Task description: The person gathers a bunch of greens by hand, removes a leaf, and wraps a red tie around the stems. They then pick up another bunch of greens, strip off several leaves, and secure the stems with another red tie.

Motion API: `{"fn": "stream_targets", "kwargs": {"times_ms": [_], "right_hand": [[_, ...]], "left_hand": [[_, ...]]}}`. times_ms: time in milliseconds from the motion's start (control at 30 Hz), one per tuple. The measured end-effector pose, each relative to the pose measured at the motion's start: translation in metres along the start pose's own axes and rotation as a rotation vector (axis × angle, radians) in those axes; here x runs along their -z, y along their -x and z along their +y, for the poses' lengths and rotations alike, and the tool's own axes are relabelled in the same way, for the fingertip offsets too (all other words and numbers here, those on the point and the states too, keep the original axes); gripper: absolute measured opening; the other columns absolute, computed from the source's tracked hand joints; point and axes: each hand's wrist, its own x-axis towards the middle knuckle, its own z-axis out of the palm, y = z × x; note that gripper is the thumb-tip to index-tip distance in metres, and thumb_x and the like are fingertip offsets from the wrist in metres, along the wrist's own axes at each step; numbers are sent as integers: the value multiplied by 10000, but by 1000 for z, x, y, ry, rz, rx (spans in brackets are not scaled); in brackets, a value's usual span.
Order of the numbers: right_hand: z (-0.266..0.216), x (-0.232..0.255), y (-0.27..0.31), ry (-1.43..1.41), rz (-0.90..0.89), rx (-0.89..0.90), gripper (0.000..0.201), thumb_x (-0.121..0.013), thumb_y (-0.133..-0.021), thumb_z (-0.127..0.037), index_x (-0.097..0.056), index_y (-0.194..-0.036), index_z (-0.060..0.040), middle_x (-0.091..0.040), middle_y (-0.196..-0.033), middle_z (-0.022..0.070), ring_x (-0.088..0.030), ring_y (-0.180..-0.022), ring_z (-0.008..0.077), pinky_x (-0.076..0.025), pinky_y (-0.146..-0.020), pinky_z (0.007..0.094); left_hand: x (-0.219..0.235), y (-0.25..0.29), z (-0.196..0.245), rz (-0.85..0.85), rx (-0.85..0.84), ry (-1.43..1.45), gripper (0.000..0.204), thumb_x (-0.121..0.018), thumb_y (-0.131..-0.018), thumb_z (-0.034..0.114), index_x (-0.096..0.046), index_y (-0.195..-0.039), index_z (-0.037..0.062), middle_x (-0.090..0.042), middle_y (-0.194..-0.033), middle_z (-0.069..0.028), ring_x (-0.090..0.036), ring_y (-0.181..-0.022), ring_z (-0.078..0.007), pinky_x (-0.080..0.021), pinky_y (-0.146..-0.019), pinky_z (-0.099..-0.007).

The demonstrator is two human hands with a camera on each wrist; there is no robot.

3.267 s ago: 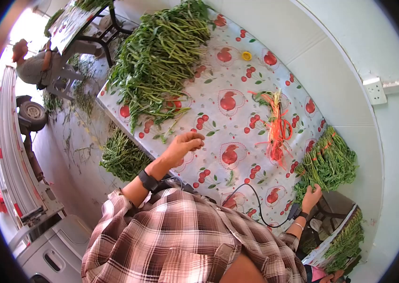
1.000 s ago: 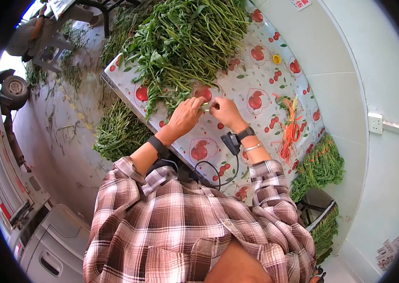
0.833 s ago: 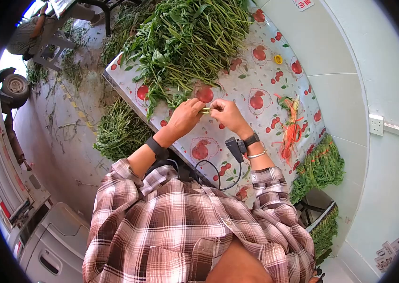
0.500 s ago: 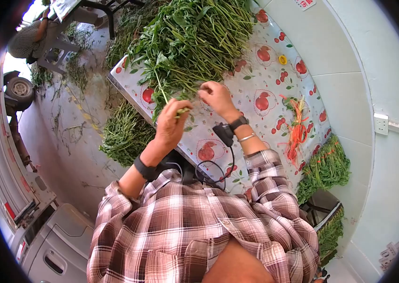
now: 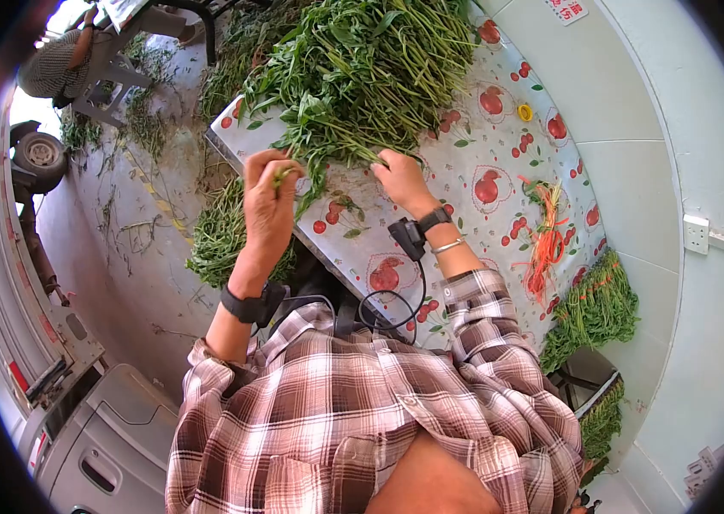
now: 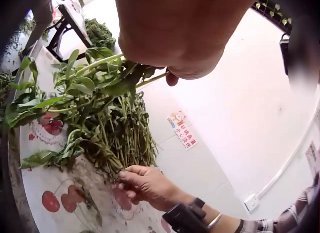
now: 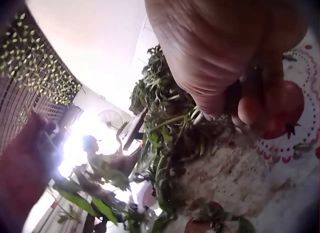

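A big heap of leafy green stems (image 5: 353, 68) covers the far end of the table (image 5: 482, 137), which has a fruit-print cloth. My left hand (image 5: 268, 184) is raised over the table's left edge and grips a few leafy stems (image 6: 95, 77). My right hand (image 5: 396, 176) is at the near edge of the heap, fingers curled round stem ends (image 6: 122, 170). In the right wrist view the fingertips (image 7: 247, 107) pinch stems against the cloth.
Orange rubber bands (image 5: 546, 240) lie on the table's right part, and tied green bundles (image 5: 597, 304) are stacked beyond them. A yellow ring (image 5: 525, 112) sits near the wall. Loose greens (image 5: 220, 231) lie on the floor at left. Another person (image 5: 53, 64) sits far left.
The hands met over the cloth, then parted. My left hand rose to the left with its stems. My right hand, earlier at the tied bundles on the right, moved up into the heap.
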Motion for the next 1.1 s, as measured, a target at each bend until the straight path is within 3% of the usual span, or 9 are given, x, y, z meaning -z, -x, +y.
{"fn": "stream_targets", "kwargs": {"times_ms": [33,100,433,567,667,833,900,967,1100], "right_hand": [[2,7,3,3,1,-2,227,-600,-788,-219,-560,-816,3,-589,-703,211,-573,-720,405,-444,-641,469],[4,19,12,-115,-98,-109,231,-607,-785,-231,-575,-844,-10,-595,-735,214,-569,-723,406,-443,-632,456],[-42,54,43,-165,-96,-14,147,-606,-829,-147,-593,-877,-9,-591,-703,191,-588,-665,345,-457,-619,392],[-53,78,52,-313,-34,4,204,-620,-853,-197,-596,-946,-18,-608,-785,130,-586,-688,227,-468,-643,337],[-50,90,50,-613,114,130,398,-580,-910,-301,-507,-1211,-52,-539,-1117,39,-512,-966,127,-450,-822,274],[-75,109,46,-702,158,182,489,-561,-917,-355,-468,-1273,-33,-490,-1228,85,-455,-1130,163,-418,-904,291],[-84,112,46,-684,156,215,539,-537,-921,-395,-442,-1306,-30,-468,-1287,95,-434,-1191,190,-378,-971,316],[-95,117,44,-659,188,275,563,-521,-923,-414,-432,-1320,-24,-450,-1324,108,-409,-1232,212,-350,-1001,327],[-110,128,44,-463,203,463,604,-488,-924,-451,-429,-1332,-10,-429,-1379,143,-344,-1320,270,-282,-1062,358]], "left_hand": [[-8,2,-7,-1,0,3,87,-507,-918,68,-581,-963,54,-485,-840,-29,-499,-779,-147,-442,-725,-280],[-22,3,-10,-282,304,379,94,-523,-901,64,-575,-976,40,-502,-875,-77,-518,-744,-198,-446,-685,-294],[-83,-13,19,-655,8,59,326,-632,-767,56,-614,-1091,96,-486,-911,-108,-555,-806,-294,-463,-692,-367],[-77,-23,24,-590,-5,87,244,-643,-780,80,-632,-1024,65,-504,-938,-81,-566,-821,-269,-467,-699,-344],[-72,-37,30,-607,90,254,192,-638,-827,103,-623,-1005,32,-527,-887,-52,-558,-819,-191,-452,-692,-303],[-65,-50,47,-600,391,673,224,-628,-884,190,-641,-1033,23,-595,-781,24,-507,-715,-79,-433,-683,-239],[-63,-53,54,-557,353,708,251,-637,-883,228,-650,-1056,46,-599,-743,49,-455,-598,-46,-402,-578,-207],[-47,-59,77,-667,497,763,212,-635,-887,241,-665,-890,31,-596,-729,57,-470,-656,-18,-392,-579,-197],[-52,-51,73,-791,509,761,256,-657,-866,303,-675,-904,50,-511,-641,90,-387,-549,1,-315,-476,-191]]}}
